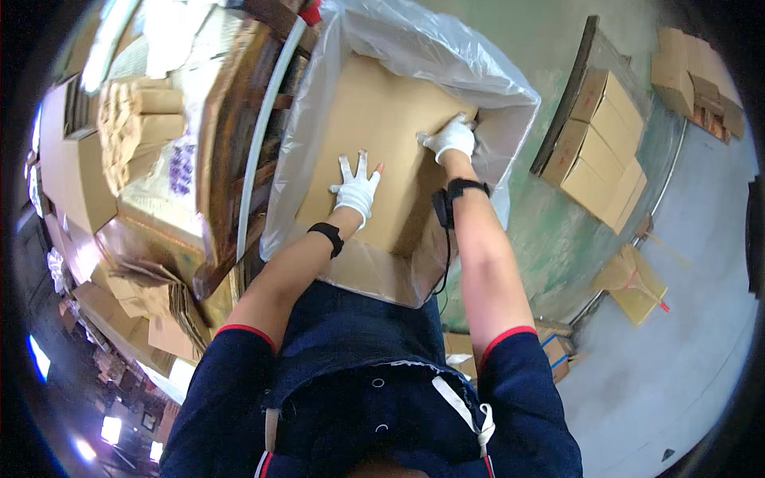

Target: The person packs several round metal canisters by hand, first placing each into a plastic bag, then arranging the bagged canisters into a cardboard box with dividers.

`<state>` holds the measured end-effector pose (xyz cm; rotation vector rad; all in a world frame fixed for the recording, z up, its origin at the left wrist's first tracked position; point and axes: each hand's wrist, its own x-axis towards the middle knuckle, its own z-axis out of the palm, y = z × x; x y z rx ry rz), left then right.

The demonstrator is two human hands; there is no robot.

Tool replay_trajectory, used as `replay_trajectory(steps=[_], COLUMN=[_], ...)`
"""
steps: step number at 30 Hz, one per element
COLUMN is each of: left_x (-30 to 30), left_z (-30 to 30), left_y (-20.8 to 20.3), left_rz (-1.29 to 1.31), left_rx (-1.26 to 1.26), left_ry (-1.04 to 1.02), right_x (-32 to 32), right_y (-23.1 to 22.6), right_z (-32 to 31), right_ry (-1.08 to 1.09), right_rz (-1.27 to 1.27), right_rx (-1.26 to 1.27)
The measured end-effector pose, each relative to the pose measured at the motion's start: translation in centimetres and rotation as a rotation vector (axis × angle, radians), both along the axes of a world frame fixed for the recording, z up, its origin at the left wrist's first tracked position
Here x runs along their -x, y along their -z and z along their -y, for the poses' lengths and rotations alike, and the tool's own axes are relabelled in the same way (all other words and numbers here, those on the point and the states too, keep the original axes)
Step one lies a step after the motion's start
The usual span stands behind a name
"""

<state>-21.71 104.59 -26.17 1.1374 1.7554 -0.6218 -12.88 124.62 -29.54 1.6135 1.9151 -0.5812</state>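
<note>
Both my arms reach into a cardboard box lined with a clear plastic bag (406, 32), whose edges fold out over the rim. Inside lies a flat brown cardboard sheet (390, 111). Gloved in white, my left hand (356, 190) rests on the sheet with its fingers spread; one fingertip shows bare. My right hand (454, 139), also in a white glove, is at the sheet's right edge by the bag-lined wall. Its thumb stands apart from the fingers, and the fingertips are partly hidden. I see nothing held in either hand. Each wrist wears a black band.
On the left stands a worktable with a worn edge (227, 135), bearing stacked brown cardboard pieces (151, 119). To the right, closed cartons (602, 143) sit on the green floor. Farther right are more cartons (685, 72) and a yellowish dustpan-like piece (633, 283).
</note>
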Motion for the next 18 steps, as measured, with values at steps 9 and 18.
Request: replay_trajectory(steps=[9, 18], left_x=[1.3, 2.2], left_z=[0.8, 6.9], left_y=[7.5, 9.5], left_rz=[-0.009, -0.062], left_rx=[-0.03, 0.114], left_ry=[0.199, 0.379], right_x=[3.8, 5.9], right_y=[6.1, 6.6], right_z=[0.1, -0.8], right_ry=[-0.205, -0.255], right_rz=[0.351, 0.015], right_rx=[-0.076, 0.024])
